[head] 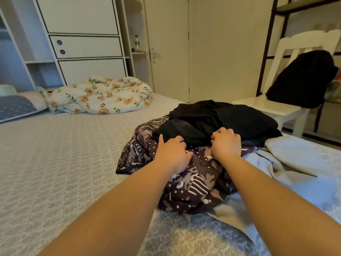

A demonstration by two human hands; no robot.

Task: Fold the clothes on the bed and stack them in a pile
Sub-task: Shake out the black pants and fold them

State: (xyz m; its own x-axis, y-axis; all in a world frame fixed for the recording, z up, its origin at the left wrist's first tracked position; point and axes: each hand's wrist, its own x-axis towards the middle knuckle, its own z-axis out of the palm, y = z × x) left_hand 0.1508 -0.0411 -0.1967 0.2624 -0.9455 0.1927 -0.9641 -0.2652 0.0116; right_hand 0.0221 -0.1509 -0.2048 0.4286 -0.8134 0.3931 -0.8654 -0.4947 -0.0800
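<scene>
Gripping black clothes (221, 117), left hand (173, 152), right hand (226, 143).

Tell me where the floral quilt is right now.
The floral quilt lies bunched at the far left of the bed, beside the pillow and below the white cabinet.

Dark garments (221, 117) lie on a patterned garment (193, 172) on the bed (55, 154), chair (276, 106) behind right.

Home bedroom: bed (55, 154) with quilted cover, pillow (16, 108) and floral duvet (99, 97) far beyond grips, white wardrobe (83, 43), closed door (166, 48), white chair (287, 100) right of grips
</scene>
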